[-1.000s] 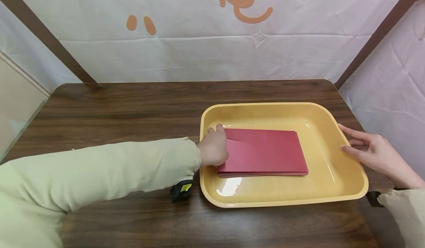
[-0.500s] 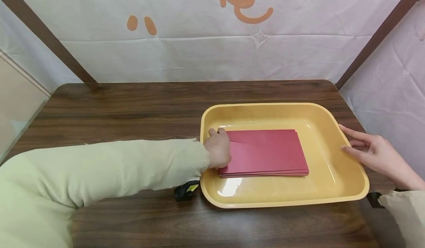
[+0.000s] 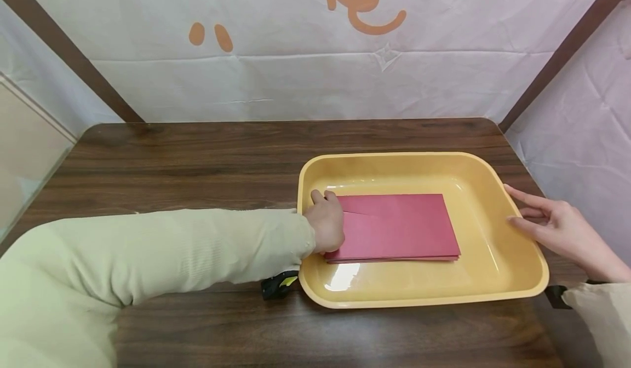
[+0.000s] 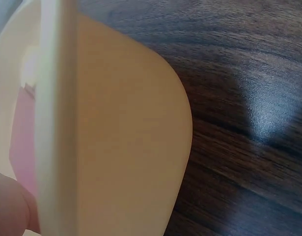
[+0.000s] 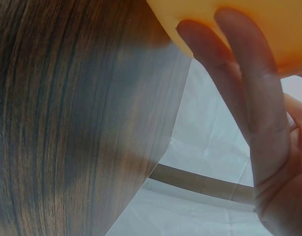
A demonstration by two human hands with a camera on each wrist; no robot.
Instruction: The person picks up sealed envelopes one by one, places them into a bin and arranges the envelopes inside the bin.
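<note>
A stack of flat red envelopes (image 3: 399, 228) lies in the yellow tray (image 3: 485, 231), toward its left half. My left hand (image 3: 325, 223) reaches over the tray's left wall and holds the stack's left end with curled fingers; its thumb is mostly hidden in the head view. In the left wrist view, the outside of the tray wall (image 4: 126, 128) fills the middle, and a strip of envelope (image 4: 24, 137) shows beyond the rim. At the tray's right side, my right hand (image 3: 557, 225) grips the rim, thumb on the inside. The right wrist view shows fingers (image 5: 259, 73) against the tray's outside.
Beneath the tray is a dark wood-grain table (image 3: 197, 165). A pale printed cloth (image 3: 305, 83) hangs behind it, with another pale sheet along the right. The tray stands close to the table's right edge.
My left hand has moved slightly right, farther into the tray. The envelopes have shifted a little against each other, and their right edges now line up more closely. The right hand stays in place.
</note>
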